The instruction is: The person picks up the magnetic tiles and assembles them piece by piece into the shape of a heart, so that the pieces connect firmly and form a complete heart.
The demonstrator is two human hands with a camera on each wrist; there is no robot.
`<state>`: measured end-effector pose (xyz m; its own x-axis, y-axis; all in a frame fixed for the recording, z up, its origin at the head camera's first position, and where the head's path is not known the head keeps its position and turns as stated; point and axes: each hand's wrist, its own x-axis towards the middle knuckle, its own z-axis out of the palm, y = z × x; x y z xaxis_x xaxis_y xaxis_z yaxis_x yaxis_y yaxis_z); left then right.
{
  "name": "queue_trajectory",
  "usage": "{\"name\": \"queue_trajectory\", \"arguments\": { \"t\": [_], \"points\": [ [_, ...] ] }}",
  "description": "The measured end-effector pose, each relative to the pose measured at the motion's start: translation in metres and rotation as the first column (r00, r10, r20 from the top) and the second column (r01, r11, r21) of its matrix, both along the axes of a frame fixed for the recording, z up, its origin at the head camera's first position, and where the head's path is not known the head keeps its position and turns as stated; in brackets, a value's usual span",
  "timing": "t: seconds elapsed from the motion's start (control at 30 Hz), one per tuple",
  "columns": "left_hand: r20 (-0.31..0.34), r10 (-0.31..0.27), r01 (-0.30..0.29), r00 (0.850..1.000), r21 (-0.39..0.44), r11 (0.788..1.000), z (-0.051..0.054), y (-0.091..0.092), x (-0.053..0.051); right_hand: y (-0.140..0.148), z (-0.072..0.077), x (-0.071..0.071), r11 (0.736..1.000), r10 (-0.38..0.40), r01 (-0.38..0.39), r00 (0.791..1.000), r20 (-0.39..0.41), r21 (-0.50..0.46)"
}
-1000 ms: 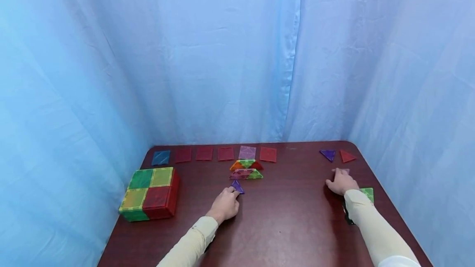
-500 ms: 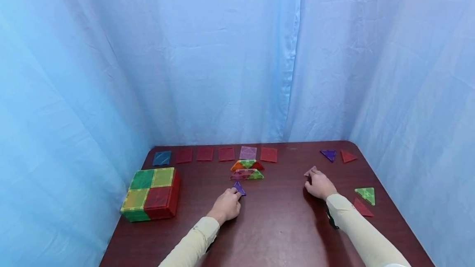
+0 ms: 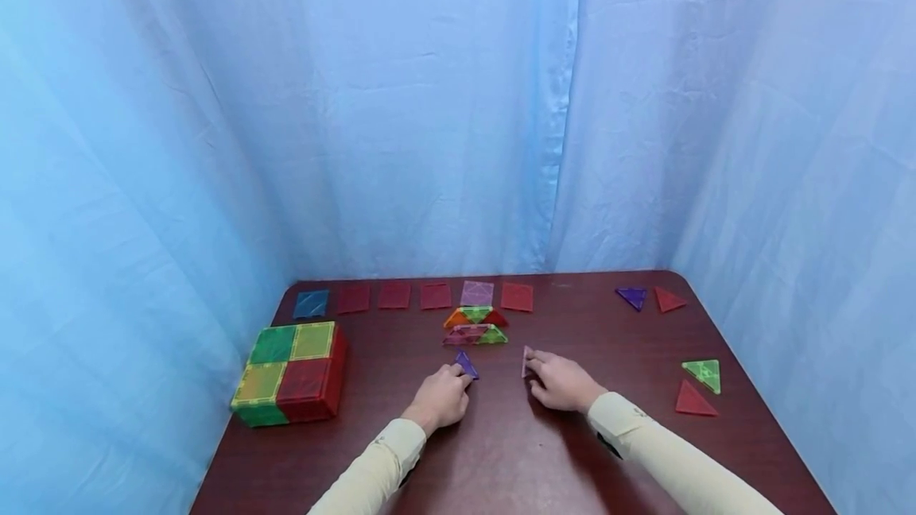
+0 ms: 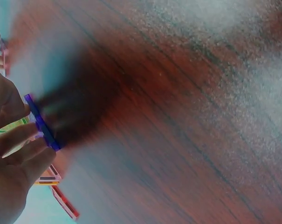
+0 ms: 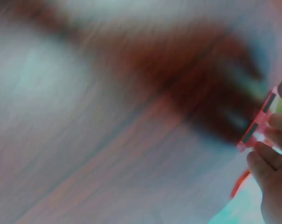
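Note:
Near the middle of the table, my left hand pinches a purple triangular magnetic tile between thumb and fingers; the left wrist view shows that purple tile edge-on. A short gap to the right, my right hand pinches a pink triangular magnetic tile, whose long edge with dark magnet strips shows on the pink tile in the right wrist view. Just beyond both hands are two trapezoid rows of joined triangles: a pink-and-green row in front, an orange, green and red row behind it.
At the left sits a box-shaped block of coloured tiles. Several square tiles, among them a blue one, line the back edge. On the right lie a purple triangle, red triangles and a green triangle. Curtains surround the table.
My right hand has carried the pink triangle from the table's right side leftward to near the middle. The left hand, with the purple triangle, has shifted only slightly right.

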<state>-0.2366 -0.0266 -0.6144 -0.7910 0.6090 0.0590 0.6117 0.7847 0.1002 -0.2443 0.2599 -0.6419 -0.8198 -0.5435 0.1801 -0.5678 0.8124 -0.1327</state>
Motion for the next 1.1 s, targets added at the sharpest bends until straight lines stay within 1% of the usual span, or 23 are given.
{"name": "queue_trajectory", "arguments": {
  "t": [0.1, 0.27, 0.37, 0.47, 0.53, 0.7, 0.73, 0.8, 0.9, 0.97, 1.1],
  "points": [
    [0.007, -0.016, 0.016, 1.000, -0.005, 1.000, -0.001, 0.002, 0.001, -0.019, -0.001, 0.004, 0.997, 0.076, -0.075, 0.997, -0.023, 0.030],
    [0.008, -0.041, 0.041, 0.999, -0.012, 0.999, -0.003, 0.005, 0.003, -0.047, -0.001, 0.006, 0.985, 0.167, -0.167, 0.986, 0.005, 0.034],
    [-0.014, -0.056, 0.055, 0.998, -0.008, 0.998, -0.004, 0.006, 0.004, -0.060, 0.000, 0.008, 0.981, 0.192, -0.192, 0.981, 0.002, 0.040],
    [-0.034, -0.077, 0.077, 0.996, -0.001, 0.997, -0.005, 0.006, 0.004, -0.068, -0.002, 0.010, 0.982, 0.189, -0.188, 0.982, -0.028, 0.034],
    [-0.035, -0.088, 0.089, 0.995, 0.003, 0.996, -0.006, 0.006, 0.004, -0.072, -0.003, 0.011, 0.984, 0.179, -0.178, 0.984, -0.023, 0.023],
    [-0.032, -0.101, 0.101, 0.994, 0.003, 0.995, -0.006, 0.005, 0.000, -0.077, -0.001, 0.007, 0.985, 0.167, -0.163, 0.982, 0.092, -0.049],
    [-0.034, -0.106, 0.106, 0.994, 0.006, 0.994, -0.006, 0.005, 0.000, -0.076, 0.000, 0.007, 0.986, 0.159, -0.153, 0.982, 0.106, -0.064],
    [-0.025, -0.122, 0.123, 0.992, 0.016, 0.992, -0.006, 0.004, -0.001, -0.076, 0.002, 0.007, 0.988, 0.139, -0.132, 0.986, 0.095, -0.077],
    [-0.007, -0.142, 0.142, 0.990, 0.020, 0.990, -0.006, 0.003, 0.001, -0.074, 0.001, 0.009, 0.994, 0.101, -0.097, 0.993, 0.057, -0.058],
    [0.002, -0.140, 0.140, 0.990, 0.010, 0.990, -0.007, 0.003, 0.001, -0.073, 0.000, 0.010, 0.996, 0.082, -0.079, 0.995, 0.051, -0.044],
    [-0.001, -0.121, 0.121, 0.993, -0.030, 0.992, -0.009, 0.002, 0.003, -0.074, -0.002, 0.011, 0.998, 0.065, -0.062, 0.991, 0.116, -0.029]
  ]
}}
